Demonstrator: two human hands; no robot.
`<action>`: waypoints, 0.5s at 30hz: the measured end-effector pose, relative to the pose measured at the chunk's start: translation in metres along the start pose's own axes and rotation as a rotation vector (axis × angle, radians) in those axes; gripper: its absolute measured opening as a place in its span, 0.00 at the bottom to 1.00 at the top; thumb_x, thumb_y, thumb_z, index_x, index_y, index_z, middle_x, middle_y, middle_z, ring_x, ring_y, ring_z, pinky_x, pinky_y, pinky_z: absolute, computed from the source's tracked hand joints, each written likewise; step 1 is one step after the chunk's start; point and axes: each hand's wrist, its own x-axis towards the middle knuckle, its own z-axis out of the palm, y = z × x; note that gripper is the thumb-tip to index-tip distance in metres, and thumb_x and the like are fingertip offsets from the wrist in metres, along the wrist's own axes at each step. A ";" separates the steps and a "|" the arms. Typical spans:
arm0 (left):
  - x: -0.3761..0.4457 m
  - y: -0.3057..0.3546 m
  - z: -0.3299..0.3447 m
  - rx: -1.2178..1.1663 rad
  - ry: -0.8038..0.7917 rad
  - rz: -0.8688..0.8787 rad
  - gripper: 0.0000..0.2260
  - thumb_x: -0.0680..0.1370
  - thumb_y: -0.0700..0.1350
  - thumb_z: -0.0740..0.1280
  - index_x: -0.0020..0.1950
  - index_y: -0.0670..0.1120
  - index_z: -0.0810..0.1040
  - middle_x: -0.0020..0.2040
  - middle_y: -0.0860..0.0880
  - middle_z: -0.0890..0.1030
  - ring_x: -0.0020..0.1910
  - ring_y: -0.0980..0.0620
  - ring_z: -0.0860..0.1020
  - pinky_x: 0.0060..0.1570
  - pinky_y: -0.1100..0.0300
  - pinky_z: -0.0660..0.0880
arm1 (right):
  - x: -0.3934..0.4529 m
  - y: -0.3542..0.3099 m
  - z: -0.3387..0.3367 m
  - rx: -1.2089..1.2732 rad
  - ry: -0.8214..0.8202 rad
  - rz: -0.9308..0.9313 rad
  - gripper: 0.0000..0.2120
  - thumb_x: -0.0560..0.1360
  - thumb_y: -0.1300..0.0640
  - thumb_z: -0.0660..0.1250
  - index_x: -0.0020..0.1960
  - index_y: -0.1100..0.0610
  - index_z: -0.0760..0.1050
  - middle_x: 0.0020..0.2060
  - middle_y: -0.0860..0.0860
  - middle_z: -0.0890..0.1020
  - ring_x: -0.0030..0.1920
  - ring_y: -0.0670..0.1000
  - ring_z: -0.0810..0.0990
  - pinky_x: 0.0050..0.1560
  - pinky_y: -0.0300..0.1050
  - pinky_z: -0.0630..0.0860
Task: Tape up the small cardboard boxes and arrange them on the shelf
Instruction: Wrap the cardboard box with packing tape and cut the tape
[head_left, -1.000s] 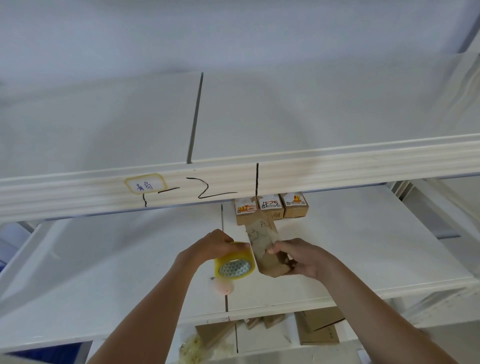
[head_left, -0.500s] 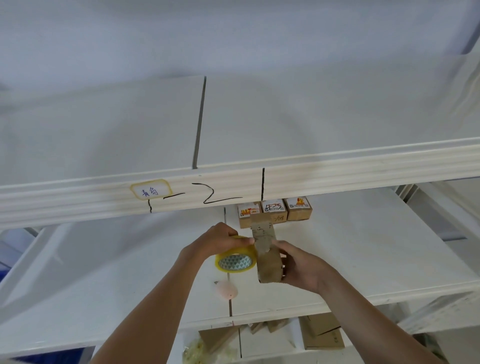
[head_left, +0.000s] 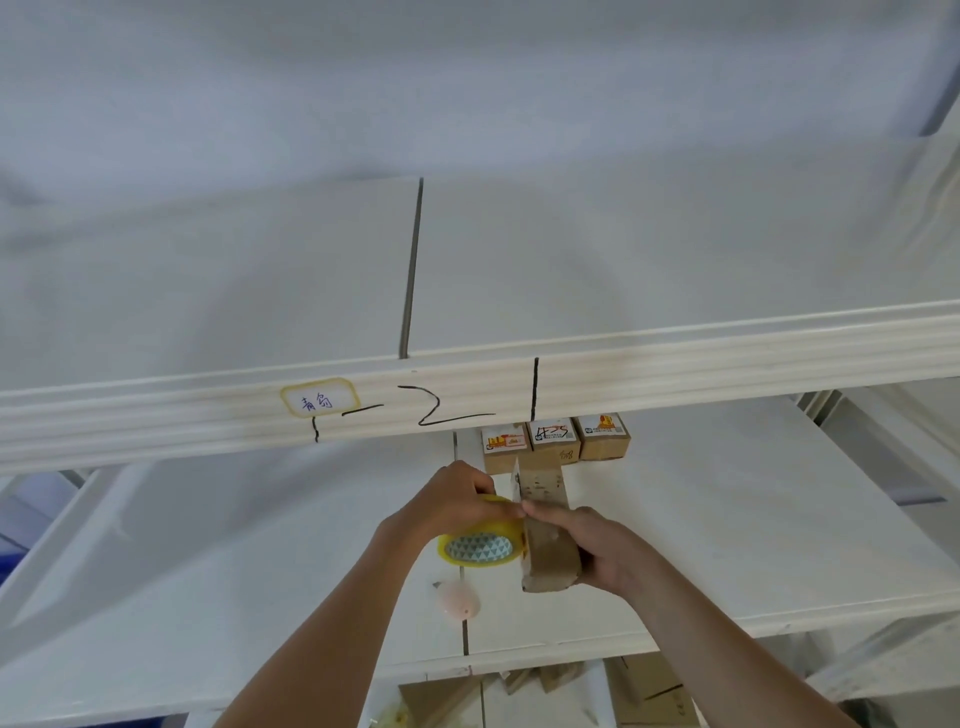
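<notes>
Compared with half a second earlier, the tape roll (head_left: 480, 540) sits closer against the cardboard box (head_left: 545, 535), and the two hands now meet at the box's left edge. The left hand (head_left: 452, 506) grasps the yellow-rimmed tape roll from above, its fingers curled over the rim, the roll's patterned core facing the viewer. The right hand (head_left: 597, 545) grips the small brown box, which stands on end just right of the roll (one flap rising above the fingers), thumb lying along the near-left edge and touching the left fingertips. Both hands hover above the white shelf (head_left: 753, 545). Beyond the hands, at the back of that shelf, three taped boxes (head_left: 556, 439) stand side by side in a row, touching one another. Below the left hand, a small pink object (head_left: 457, 600) lies on the shelf. Above the hands runs the upper shelf's front rail (head_left: 727, 374), bearing a label (head_left: 319, 397) and black pen marks.
</notes>
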 end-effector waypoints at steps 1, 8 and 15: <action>-0.002 0.000 0.001 -0.040 -0.001 -0.011 0.21 0.67 0.66 0.76 0.36 0.48 0.82 0.32 0.53 0.78 0.35 0.56 0.78 0.34 0.64 0.72 | -0.001 -0.002 -0.001 -0.013 -0.007 -0.010 0.37 0.59 0.42 0.85 0.64 0.56 0.79 0.54 0.57 0.86 0.57 0.59 0.85 0.53 0.58 0.83; -0.014 0.006 -0.001 -0.238 -0.079 -0.026 0.18 0.70 0.60 0.77 0.26 0.53 0.79 0.26 0.58 0.75 0.33 0.56 0.76 0.36 0.63 0.71 | -0.004 -0.011 -0.012 -0.049 -0.008 -0.029 0.37 0.58 0.43 0.85 0.62 0.56 0.81 0.55 0.58 0.86 0.58 0.60 0.84 0.59 0.58 0.81; -0.020 0.000 -0.007 -0.385 -0.159 -0.026 0.10 0.72 0.57 0.76 0.40 0.51 0.86 0.38 0.56 0.84 0.44 0.54 0.82 0.47 0.62 0.75 | -0.010 -0.016 -0.029 -0.026 -0.015 -0.017 0.34 0.57 0.45 0.86 0.59 0.55 0.83 0.54 0.58 0.86 0.52 0.57 0.87 0.49 0.53 0.83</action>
